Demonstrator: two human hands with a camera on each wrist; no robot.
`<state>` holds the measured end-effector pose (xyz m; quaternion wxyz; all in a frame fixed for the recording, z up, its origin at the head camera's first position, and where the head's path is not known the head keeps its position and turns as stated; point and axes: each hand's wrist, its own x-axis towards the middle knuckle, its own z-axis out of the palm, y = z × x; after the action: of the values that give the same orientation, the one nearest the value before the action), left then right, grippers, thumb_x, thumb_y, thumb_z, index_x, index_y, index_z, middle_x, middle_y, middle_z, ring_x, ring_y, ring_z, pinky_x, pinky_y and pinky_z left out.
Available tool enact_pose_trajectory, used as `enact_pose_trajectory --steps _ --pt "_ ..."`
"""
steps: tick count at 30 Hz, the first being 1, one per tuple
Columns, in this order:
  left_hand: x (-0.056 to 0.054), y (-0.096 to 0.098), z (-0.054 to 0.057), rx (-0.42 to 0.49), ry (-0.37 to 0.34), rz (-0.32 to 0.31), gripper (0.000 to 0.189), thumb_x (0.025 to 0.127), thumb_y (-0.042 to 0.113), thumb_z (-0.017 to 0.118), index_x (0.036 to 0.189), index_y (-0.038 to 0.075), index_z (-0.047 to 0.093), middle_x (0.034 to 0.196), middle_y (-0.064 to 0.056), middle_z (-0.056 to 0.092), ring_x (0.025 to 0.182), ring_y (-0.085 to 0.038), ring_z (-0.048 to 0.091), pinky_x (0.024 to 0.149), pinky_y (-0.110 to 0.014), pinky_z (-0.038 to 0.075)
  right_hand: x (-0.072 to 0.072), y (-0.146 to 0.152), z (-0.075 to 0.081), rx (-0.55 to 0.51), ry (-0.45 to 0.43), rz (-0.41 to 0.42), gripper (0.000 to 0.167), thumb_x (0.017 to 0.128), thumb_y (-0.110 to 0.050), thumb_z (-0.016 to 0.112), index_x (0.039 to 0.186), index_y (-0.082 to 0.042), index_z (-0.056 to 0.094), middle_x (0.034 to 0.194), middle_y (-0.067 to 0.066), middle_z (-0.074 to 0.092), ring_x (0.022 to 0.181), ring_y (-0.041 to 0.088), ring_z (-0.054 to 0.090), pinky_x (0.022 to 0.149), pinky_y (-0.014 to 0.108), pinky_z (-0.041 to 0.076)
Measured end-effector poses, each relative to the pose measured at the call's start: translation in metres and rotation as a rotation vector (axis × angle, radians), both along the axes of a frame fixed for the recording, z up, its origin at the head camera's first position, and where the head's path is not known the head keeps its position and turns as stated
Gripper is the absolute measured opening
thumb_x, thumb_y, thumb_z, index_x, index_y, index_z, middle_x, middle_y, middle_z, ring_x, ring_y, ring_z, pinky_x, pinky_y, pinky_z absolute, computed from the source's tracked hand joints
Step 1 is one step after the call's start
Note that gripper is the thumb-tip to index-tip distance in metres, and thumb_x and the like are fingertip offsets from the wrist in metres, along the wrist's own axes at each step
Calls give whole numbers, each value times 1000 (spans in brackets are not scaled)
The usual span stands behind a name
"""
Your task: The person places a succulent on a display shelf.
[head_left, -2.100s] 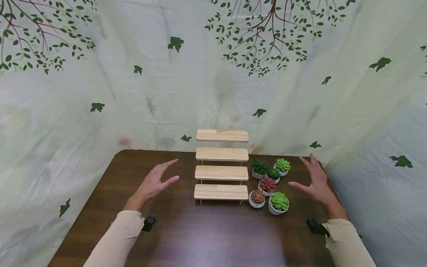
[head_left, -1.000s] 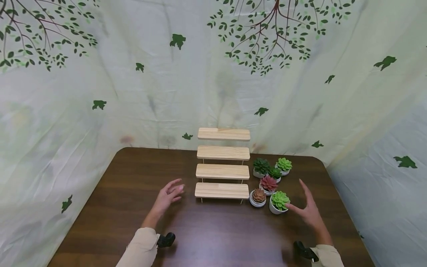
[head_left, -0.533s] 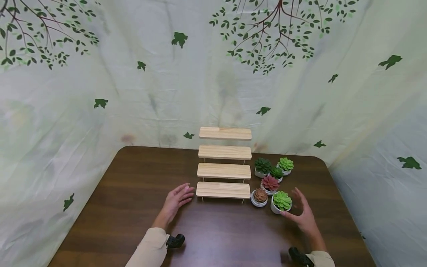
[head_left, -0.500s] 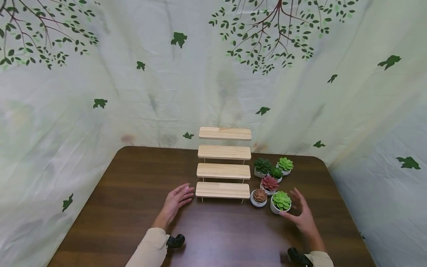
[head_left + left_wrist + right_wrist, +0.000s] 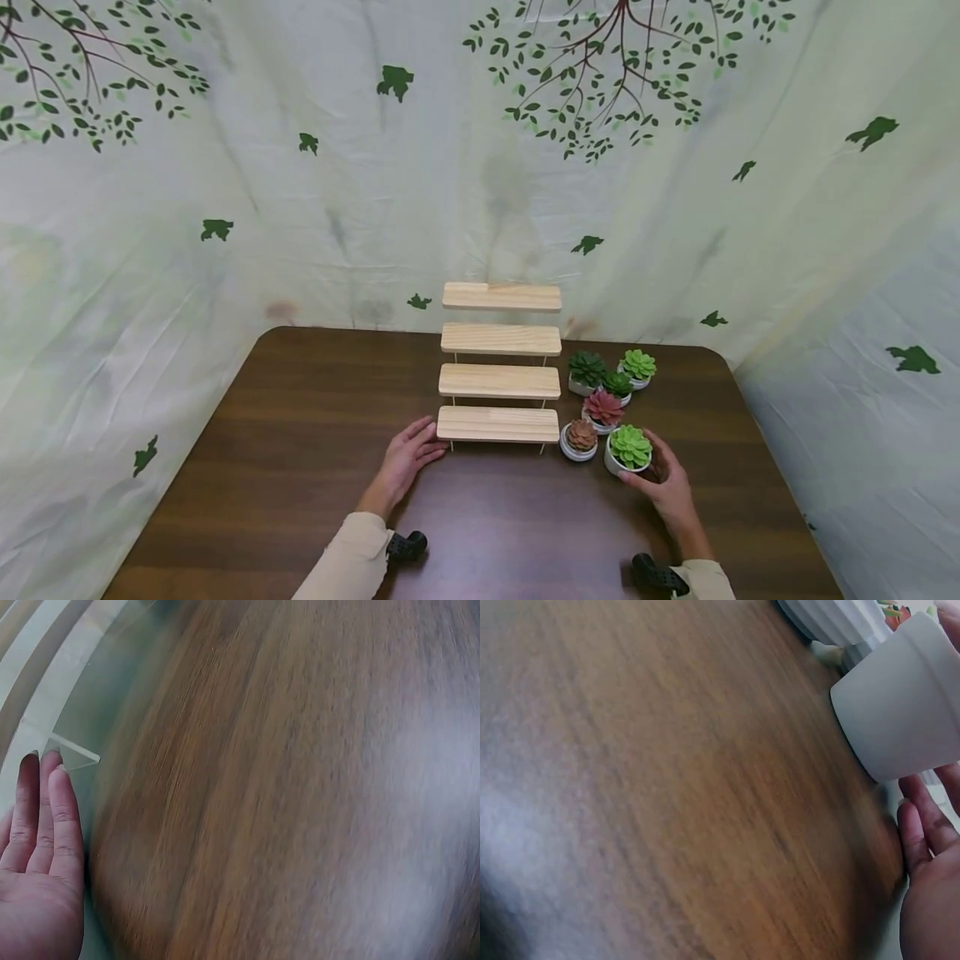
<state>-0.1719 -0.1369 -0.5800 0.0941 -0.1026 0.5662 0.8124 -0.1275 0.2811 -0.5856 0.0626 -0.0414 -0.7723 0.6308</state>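
In the head view my right hand (image 5: 669, 492) is around a white pot with a bright green succulent (image 5: 629, 447), thumb at its front and fingers along its right side. The right wrist view shows the smooth white pot (image 5: 900, 701) close to the fingers, low over the wood. My left hand (image 5: 403, 462) has its fingers extended at the left end of the lowest shelf of a wooden tiered stand (image 5: 498, 425). Those fingers (image 5: 66, 817) lie nearly straight in the left wrist view; whether they touch the stand I cannot tell.
Several other potted succulents stand right of the stand, among them a brown one (image 5: 579, 438), a red one (image 5: 602, 407) and a dark green one (image 5: 587, 369). All are on a brown wooden table (image 5: 315, 392). A leaf-patterned cloth (image 5: 337, 183) hangs behind.
Both hands have come down and inward. My right hand has closed around the bright green succulent's pot; the left has moved right, up to the stand's lowest shelf.
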Motion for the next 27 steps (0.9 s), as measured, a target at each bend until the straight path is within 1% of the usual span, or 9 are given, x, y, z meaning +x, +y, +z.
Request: enact_pose_trajectory --steps 2,4,9,11,13,16,19,23,27 --pt "0 2 -1 8 6 1 48 98 9 53 136 -15 37 95 -5 68 81 -16 67 79 -29 58 0 0 -1 -5 3 -6 77 76 6 77 142 2 38 123 -20 48 109 -11 48 86 7 39" --pt "0 4 -3 -1 19 2 46 98 7 53 135 -16 38 93 -5 68 80 -16 67 77 -28 58 -1 0 -1 -4 -2 -10 75 77 5 77 142 2 39 121 -20 48 108 -10 48 86 6 39" --pt "0 7 -6 -26 21 12 43 97 2 52 133 -18 39 91 -4 67 78 -13 66 74 -25 57 -3 -2 -1 -2 -24 -21 75 77 2 77 142 2 39 116 -25 50 106 -11 49 86 5 40" --pt "0 9 -6 -9 9 23 41 97 1 52 131 -19 41 90 -4 67 77 -12 67 73 -24 57 -3 -3 -1 -14 -18 -20 74 78 4 77 141 2 39 114 -28 51 105 -11 49 86 5 41" --pt "1 10 -6 2 14 27 40 97 2 53 128 -20 42 89 -3 68 77 -12 67 73 -24 57 -3 -4 -2 -26 -2 -19 74 77 5 76 141 4 39 113 -28 52 105 -10 50 85 5 42" --pt "1 11 -6 34 -1 50 36 96 2 54 125 -19 46 87 -2 68 76 -12 67 73 -24 57 -3 -6 -3 -40 17 -21 73 77 7 76 140 5 39 112 -28 53 104 -10 51 84 6 43" --pt "1 12 -6 41 -17 65 33 96 2 56 122 -18 50 86 -3 68 76 -13 66 72 -24 57 -3 -7 -3 -41 16 -27 73 77 7 76 140 5 39 112 -27 54 103 -8 52 84 7 44" --pt "0 11 -5 37 -37 71 31 95 3 57 119 -16 52 86 -4 68 76 -14 66 73 -25 57 -5 -10 -2 -33 -38 -51 74 78 2 77 141 0 39 115 -23 52 103 -9 51 84 6 43" --pt "0 10 -5 42 -46 76 25 94 2 58 114 -13 56 85 -5 69 76 -15 67 73 -26 57 -9 -13 -3 -41 -85 -79 75 79 -3 77 143 -3 38 125 -9 52 103 -9 50 83 6 42"
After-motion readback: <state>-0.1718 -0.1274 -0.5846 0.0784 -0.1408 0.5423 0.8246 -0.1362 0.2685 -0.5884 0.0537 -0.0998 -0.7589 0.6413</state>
